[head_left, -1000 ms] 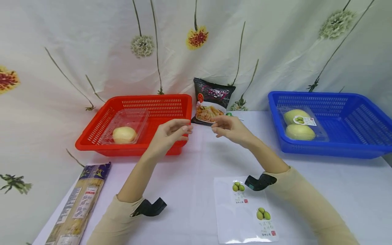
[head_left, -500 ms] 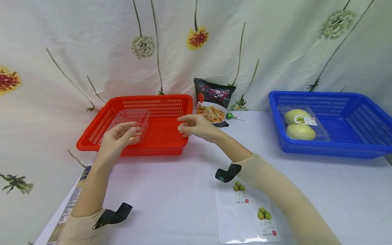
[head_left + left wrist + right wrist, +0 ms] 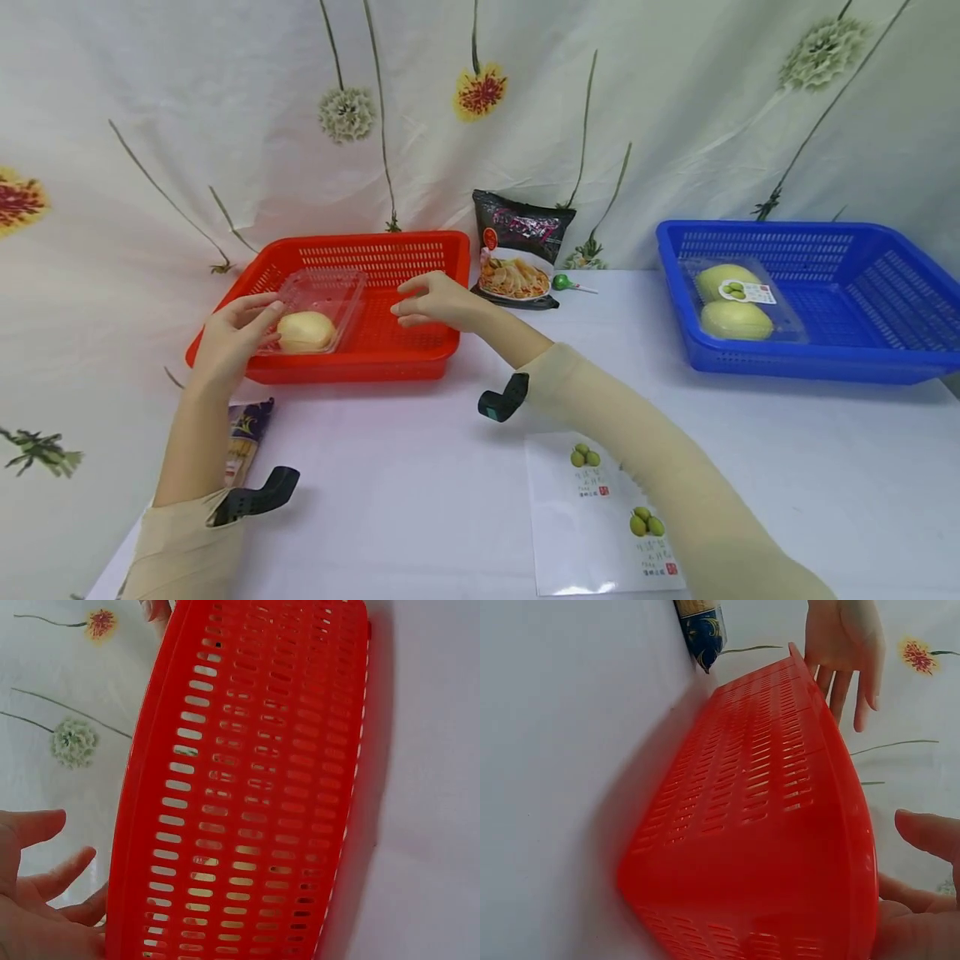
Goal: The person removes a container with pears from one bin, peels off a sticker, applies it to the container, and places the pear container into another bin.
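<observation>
While both hands hover at the red basket (image 3: 390, 333), plenty lies around it on the white table (image 3: 450, 500). A dark noodle packet (image 3: 520, 250) stands just right of the basket against the flowered cloth (image 3: 187, 125), with a green lollipop (image 3: 562, 283) beside it. Far right sits a blue basket (image 3: 840, 333) holding a clear pack of two pale green fruits (image 3: 731, 304). A white pouch (image 3: 600, 517) printed with green fruit lies near the right forearm, and a long noodle pack (image 3: 246, 429) lies at the near left, partly hidden by the left arm.

The red basket is a slotted plastic tray, rectangular and shallow, standing at the left far side of the table. Inside it lies one clear plastic box (image 3: 318, 304) with a single yellowish round fruit (image 3: 303, 331) in it.

The left hand (image 3: 232, 333) is at the basket's left rim, fingers loosely spread toward the clear box, gripping nothing. The right hand (image 3: 431, 302) hangs over the basket's right end, fingers relaxed and slightly parted, holding nothing.

Count: two baskets, two hands, one clear box, three fruits in all.
</observation>
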A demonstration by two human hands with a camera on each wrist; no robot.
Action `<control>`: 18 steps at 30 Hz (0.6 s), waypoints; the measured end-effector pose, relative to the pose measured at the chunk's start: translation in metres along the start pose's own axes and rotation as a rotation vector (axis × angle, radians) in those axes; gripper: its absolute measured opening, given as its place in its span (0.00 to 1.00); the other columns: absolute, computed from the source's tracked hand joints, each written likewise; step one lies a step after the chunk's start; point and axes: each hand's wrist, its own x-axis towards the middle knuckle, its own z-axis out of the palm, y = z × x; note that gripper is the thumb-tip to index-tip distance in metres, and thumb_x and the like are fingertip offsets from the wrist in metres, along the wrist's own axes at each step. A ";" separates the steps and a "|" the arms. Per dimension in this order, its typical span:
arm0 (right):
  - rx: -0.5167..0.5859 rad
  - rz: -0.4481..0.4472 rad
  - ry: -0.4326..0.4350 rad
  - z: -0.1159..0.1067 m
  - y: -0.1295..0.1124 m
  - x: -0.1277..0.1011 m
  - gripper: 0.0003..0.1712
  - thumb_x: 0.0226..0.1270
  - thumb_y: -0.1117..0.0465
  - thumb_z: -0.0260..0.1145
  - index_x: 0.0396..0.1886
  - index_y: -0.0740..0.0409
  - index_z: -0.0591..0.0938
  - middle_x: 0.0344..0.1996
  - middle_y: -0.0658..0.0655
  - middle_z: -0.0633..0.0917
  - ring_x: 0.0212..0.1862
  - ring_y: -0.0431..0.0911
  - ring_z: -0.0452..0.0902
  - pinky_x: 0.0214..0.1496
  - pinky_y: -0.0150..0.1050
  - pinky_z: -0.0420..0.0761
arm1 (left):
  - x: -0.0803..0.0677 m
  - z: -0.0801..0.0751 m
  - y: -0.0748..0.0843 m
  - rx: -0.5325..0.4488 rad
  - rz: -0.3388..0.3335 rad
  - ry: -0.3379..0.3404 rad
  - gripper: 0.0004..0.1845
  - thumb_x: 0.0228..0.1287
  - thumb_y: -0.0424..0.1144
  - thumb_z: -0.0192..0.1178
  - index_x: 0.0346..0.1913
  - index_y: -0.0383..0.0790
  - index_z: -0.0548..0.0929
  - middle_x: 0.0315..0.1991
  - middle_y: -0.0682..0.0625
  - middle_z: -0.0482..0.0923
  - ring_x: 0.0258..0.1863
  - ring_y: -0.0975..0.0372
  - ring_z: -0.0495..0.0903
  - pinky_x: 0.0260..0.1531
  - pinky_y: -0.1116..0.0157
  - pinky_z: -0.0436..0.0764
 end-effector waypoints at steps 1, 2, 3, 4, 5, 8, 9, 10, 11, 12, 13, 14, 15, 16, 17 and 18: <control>0.009 0.015 0.007 0.002 -0.001 0.003 0.28 0.66 0.66 0.61 0.65 0.67 0.66 0.55 0.64 0.76 0.54 0.56 0.78 0.54 0.38 0.77 | 0.004 -0.002 -0.001 0.064 -0.008 0.001 0.35 0.64 0.59 0.52 0.67 0.40 0.65 0.58 0.45 0.68 0.48 0.63 0.76 0.49 0.67 0.77; 0.018 0.031 0.016 0.004 -0.001 0.005 0.29 0.66 0.66 0.61 0.65 0.67 0.66 0.56 0.64 0.75 0.54 0.56 0.77 0.54 0.38 0.77 | 0.008 -0.003 -0.001 0.119 -0.017 0.001 0.38 0.64 0.60 0.50 0.69 0.38 0.62 0.62 0.40 0.65 0.52 0.58 0.73 0.53 0.62 0.75; 0.032 0.048 0.028 0.007 -0.001 0.008 0.30 0.66 0.66 0.61 0.66 0.67 0.65 0.57 0.63 0.74 0.54 0.56 0.77 0.55 0.38 0.76 | 0.011 -0.005 -0.002 0.161 -0.024 0.000 0.40 0.65 0.60 0.49 0.70 0.35 0.59 0.65 0.36 0.61 0.56 0.52 0.69 0.57 0.56 0.72; 0.044 0.066 0.039 0.009 -0.001 0.011 0.31 0.66 0.66 0.62 0.66 0.67 0.65 0.59 0.63 0.73 0.53 0.55 0.78 0.56 0.38 0.76 | 0.015 -0.006 -0.003 0.193 -0.028 -0.002 0.40 0.66 0.60 0.47 0.70 0.34 0.57 0.67 0.32 0.57 0.60 0.46 0.65 0.59 0.50 0.69; 0.060 0.083 0.049 0.011 0.000 0.013 0.31 0.65 0.66 0.62 0.66 0.67 0.64 0.60 0.63 0.72 0.53 0.55 0.78 0.56 0.39 0.75 | 0.018 -0.008 -0.004 0.219 -0.033 -0.003 0.41 0.66 0.60 0.47 0.71 0.33 0.56 0.67 0.29 0.55 0.62 0.42 0.61 0.59 0.45 0.67; 0.086 0.116 0.053 0.017 0.001 0.019 0.34 0.64 0.66 0.63 0.68 0.68 0.61 0.65 0.63 0.66 0.54 0.55 0.78 0.59 0.42 0.73 | 0.027 -0.013 -0.007 0.279 -0.035 -0.009 0.40 0.68 0.58 0.46 0.70 0.29 0.55 0.67 0.25 0.52 0.64 0.35 0.56 0.57 0.41 0.65; 0.096 0.124 0.047 0.019 0.002 0.022 0.35 0.64 0.67 0.63 0.68 0.69 0.60 0.66 0.63 0.64 0.54 0.56 0.77 0.59 0.42 0.73 | 0.030 -0.014 -0.008 0.298 -0.038 -0.014 0.41 0.68 0.58 0.46 0.70 0.28 0.55 0.66 0.25 0.52 0.64 0.35 0.55 0.57 0.40 0.66; 0.105 0.130 0.039 0.020 0.002 0.024 0.37 0.64 0.67 0.63 0.69 0.70 0.58 0.67 0.63 0.62 0.55 0.57 0.76 0.59 0.43 0.73 | 0.033 -0.015 -0.009 0.317 -0.039 -0.021 0.41 0.68 0.58 0.46 0.70 0.27 0.55 0.66 0.24 0.52 0.63 0.34 0.54 0.57 0.40 0.66; 0.103 0.139 0.032 0.022 0.003 0.026 0.38 0.64 0.67 0.63 0.69 0.70 0.57 0.68 0.63 0.60 0.55 0.57 0.76 0.59 0.44 0.73 | 0.036 -0.015 -0.010 0.336 -0.043 -0.027 0.42 0.67 0.58 0.46 0.69 0.26 0.55 0.66 0.24 0.52 0.63 0.34 0.54 0.57 0.41 0.66; 0.100 0.145 0.022 0.024 0.003 0.028 0.38 0.64 0.66 0.63 0.69 0.70 0.56 0.68 0.64 0.59 0.56 0.58 0.76 0.59 0.44 0.73 | 0.039 -0.015 -0.010 0.349 -0.049 -0.035 0.42 0.67 0.58 0.46 0.69 0.25 0.54 0.66 0.23 0.51 0.63 0.35 0.53 0.57 0.41 0.66; 0.096 0.156 0.019 0.026 0.003 0.030 0.39 0.64 0.66 0.63 0.69 0.70 0.55 0.68 0.63 0.59 0.56 0.58 0.76 0.58 0.44 0.74 | 0.042 -0.016 -0.011 0.365 -0.058 -0.042 0.43 0.67 0.59 0.46 0.69 0.25 0.54 0.66 0.23 0.51 0.63 0.35 0.53 0.57 0.41 0.66; 0.096 0.166 0.019 0.028 0.004 0.032 0.40 0.64 0.66 0.64 0.70 0.69 0.55 0.68 0.63 0.59 0.56 0.58 0.76 0.58 0.43 0.74 | 0.044 -0.016 -0.012 0.377 -0.063 -0.048 0.44 0.66 0.60 0.47 0.69 0.24 0.54 0.66 0.23 0.50 0.63 0.35 0.52 0.57 0.41 0.65; 0.101 0.175 0.017 0.030 0.005 0.034 0.40 0.63 0.66 0.64 0.70 0.69 0.54 0.68 0.63 0.59 0.56 0.58 0.75 0.57 0.43 0.75 | 0.046 -0.016 -0.012 0.396 -0.066 -0.053 0.45 0.66 0.60 0.47 0.69 0.24 0.53 0.66 0.23 0.50 0.63 0.35 0.52 0.57 0.41 0.65; 0.105 0.182 0.017 0.032 0.005 0.036 0.41 0.63 0.66 0.64 0.70 0.69 0.54 0.68 0.63 0.58 0.56 0.58 0.75 0.57 0.43 0.75 | 0.048 -0.016 -0.013 0.414 -0.071 -0.062 0.45 0.66 0.60 0.47 0.69 0.23 0.52 0.66 0.23 0.50 0.63 0.34 0.52 0.58 0.40 0.65; 0.108 0.189 0.019 0.034 0.006 0.037 0.41 0.63 0.66 0.64 0.70 0.68 0.54 0.68 0.63 0.58 0.56 0.58 0.75 0.56 0.43 0.75 | 0.050 -0.016 -0.013 0.435 -0.076 -0.073 0.46 0.66 0.60 0.47 0.69 0.23 0.51 0.66 0.23 0.50 0.62 0.34 0.53 0.58 0.40 0.64; 0.112 0.191 0.017 0.036 0.006 0.039 0.42 0.63 0.67 0.64 0.70 0.68 0.53 0.68 0.63 0.58 0.57 0.59 0.75 0.56 0.44 0.75 | 0.051 -0.015 -0.013 0.456 -0.083 -0.088 0.47 0.66 0.60 0.47 0.69 0.22 0.49 0.65 0.23 0.50 0.62 0.34 0.53 0.57 0.39 0.64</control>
